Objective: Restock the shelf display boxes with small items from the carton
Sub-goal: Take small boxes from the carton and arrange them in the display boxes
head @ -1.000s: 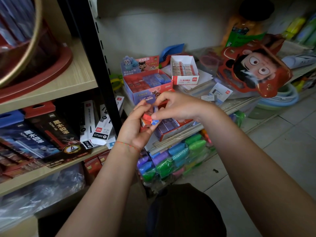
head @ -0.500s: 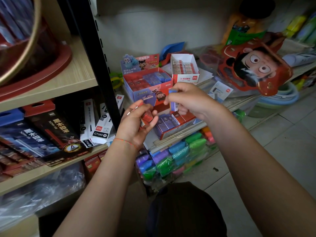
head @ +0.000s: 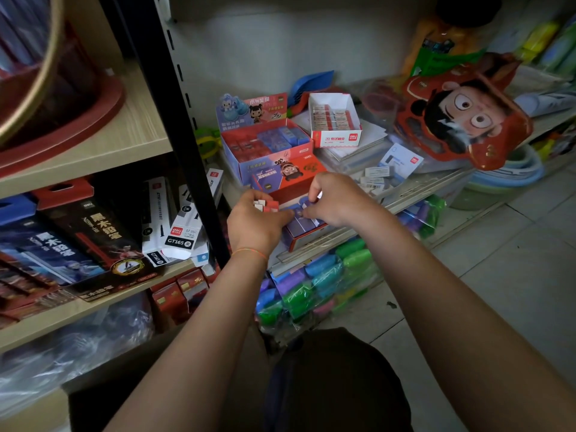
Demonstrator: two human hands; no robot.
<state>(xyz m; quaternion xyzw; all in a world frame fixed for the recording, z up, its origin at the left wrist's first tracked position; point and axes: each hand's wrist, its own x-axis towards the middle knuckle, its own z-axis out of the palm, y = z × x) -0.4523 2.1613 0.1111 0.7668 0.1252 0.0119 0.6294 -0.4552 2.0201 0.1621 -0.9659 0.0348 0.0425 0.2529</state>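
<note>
"GT165" and "deli" stand on the white pen box [head: 180, 236] at 9 o'clock; "2B" on the white eraser box [head: 338, 139] at 1 o'clock.

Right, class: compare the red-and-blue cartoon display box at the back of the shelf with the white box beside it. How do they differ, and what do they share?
The cartoon display box is red and blue with an upright printed header card; the white box is plain white with a red band and no header. The cartoon display box holds red and blue packets; the white box holds pale ones. The cartoon display box looks wider. Both stand open-topped on the shelf.
</note>
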